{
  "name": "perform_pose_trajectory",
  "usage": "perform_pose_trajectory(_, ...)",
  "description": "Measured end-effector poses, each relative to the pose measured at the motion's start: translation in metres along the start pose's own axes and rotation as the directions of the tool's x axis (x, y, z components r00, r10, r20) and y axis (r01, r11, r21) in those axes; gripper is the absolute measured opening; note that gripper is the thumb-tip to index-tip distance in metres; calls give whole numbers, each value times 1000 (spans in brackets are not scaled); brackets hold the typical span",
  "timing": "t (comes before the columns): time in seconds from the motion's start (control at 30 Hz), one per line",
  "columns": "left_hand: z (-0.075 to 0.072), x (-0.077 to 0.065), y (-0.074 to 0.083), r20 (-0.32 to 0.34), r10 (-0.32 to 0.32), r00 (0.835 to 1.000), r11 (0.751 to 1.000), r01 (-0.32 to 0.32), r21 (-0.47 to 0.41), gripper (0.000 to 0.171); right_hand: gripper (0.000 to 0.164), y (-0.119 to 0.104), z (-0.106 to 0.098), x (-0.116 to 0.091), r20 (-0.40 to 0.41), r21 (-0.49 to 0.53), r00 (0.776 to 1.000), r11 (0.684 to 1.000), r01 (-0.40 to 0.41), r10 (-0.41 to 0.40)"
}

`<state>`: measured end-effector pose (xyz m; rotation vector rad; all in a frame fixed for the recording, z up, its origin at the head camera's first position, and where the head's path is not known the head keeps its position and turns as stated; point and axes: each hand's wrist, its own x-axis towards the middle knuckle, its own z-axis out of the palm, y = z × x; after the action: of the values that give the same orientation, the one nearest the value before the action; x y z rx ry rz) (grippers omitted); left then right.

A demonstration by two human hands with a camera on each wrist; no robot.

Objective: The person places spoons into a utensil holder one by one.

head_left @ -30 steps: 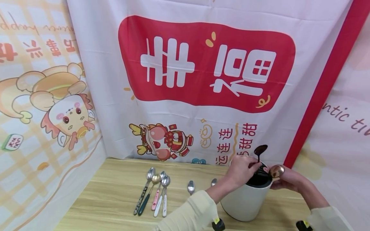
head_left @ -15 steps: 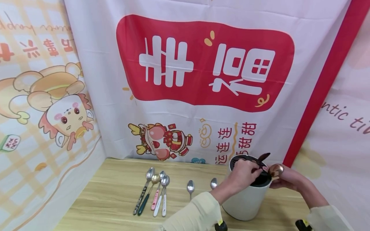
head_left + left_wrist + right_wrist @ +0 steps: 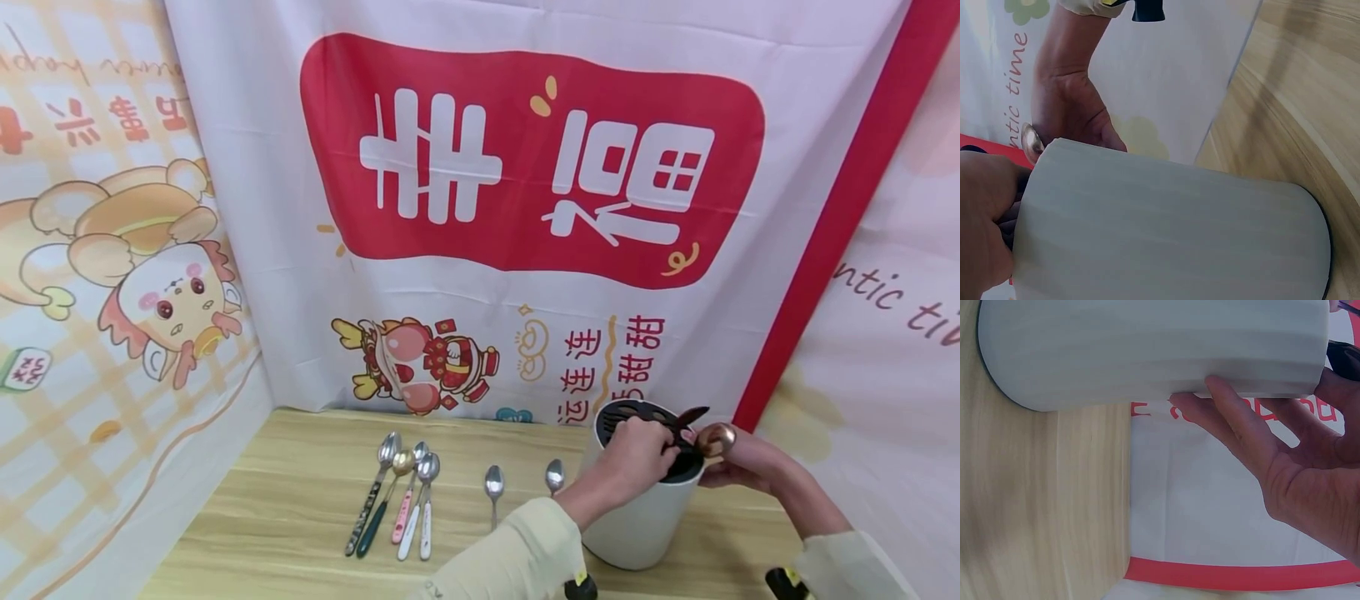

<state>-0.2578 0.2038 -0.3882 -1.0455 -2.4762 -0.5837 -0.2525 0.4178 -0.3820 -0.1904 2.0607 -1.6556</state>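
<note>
A white cylindrical utensil holder (image 3: 633, 533) with a black slotted insert stands at the right of the table. My left hand (image 3: 633, 458) is over its opening and pinches a dark brown spoon (image 3: 693, 415), whose bowl tilts to the right; the handle is hidden. My right hand (image 3: 750, 462) grips the far right side of the holder near the rim; in the right wrist view its fingers (image 3: 1241, 425) press on the wall. Beside this hand, a copper-coloured spoon (image 3: 717, 440) sticks out at the rim. In the left wrist view the holder (image 3: 1166, 225) hides part of the right hand.
Several spoons with patterned, green, pink and white handles (image 3: 405, 512) lie grouped on the wooden table (image 3: 285, 500). Two more silver spoons, one at centre (image 3: 493, 483) and another near the holder (image 3: 554, 475), lie apart. A printed cloth (image 3: 450, 292) hangs behind.
My left hand has sunk slightly toward the holder's opening. The dark spoon has gone lower and tipped to the right. My right hand has stayed at the holder.
</note>
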Motion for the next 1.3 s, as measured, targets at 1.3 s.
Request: perform_pose_trajectory(1.3, -36, -21, -27, -130, 144, 981, 987, -152, -49, 12, 21, 1, -2, -1, -20, 1, 1000, 1000, -23, 23)
